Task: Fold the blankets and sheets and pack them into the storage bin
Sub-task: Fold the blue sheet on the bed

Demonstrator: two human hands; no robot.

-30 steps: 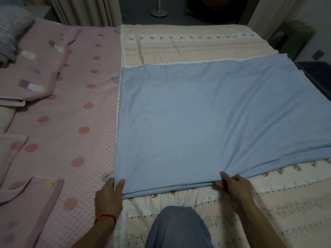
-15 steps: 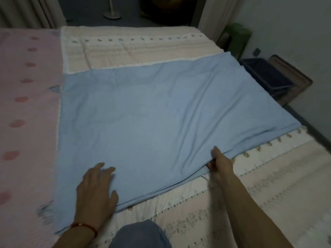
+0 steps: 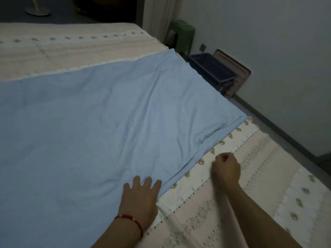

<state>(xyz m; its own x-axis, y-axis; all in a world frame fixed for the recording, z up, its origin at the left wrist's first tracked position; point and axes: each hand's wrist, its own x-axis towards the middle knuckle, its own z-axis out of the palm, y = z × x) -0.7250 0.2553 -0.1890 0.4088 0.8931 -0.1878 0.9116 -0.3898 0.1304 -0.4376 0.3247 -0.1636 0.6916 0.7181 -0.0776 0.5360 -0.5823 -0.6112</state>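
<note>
The left hand (image 3: pixel 141 196), a red string bracelet (image 3: pixel 131 221) around its wrist, lay flat on the near edge of the light blue sheet (image 3: pixel 100 126), fingers straight and slightly spread, pressing the cloth down. The right hand (image 3: pixel 226 169) was off the sheet, just beside its near edge, curled into a loose fist over the cream patterned bedspread (image 3: pixel 232 212); nothing could be seen in its grip, though the motion blur made that hard to judge. The sheet was folded, with doubled layers showing along its near edge and at its right-hand near corner, and it was spread wide over the bedspread with soft creases running across its middle. Beyond the sheet's far edge a band of the same bedspread showed, with a row of small grey motifs. Past the sheet's far right corner, down on the floor beside the bed, stood a dark blue storage bin (image 3: pixel 213 68), open at the top, with a brown flat case (image 3: pixel 236 72) against the wall just behind it. Farther back than the bin stood a green stool (image 3: pixel 182 34), beside a pale curtain (image 3: pixel 159 15). Beyond the sheet's far left, on the dark floor, was the round base of a stand (image 3: pixel 37 11)
</note>
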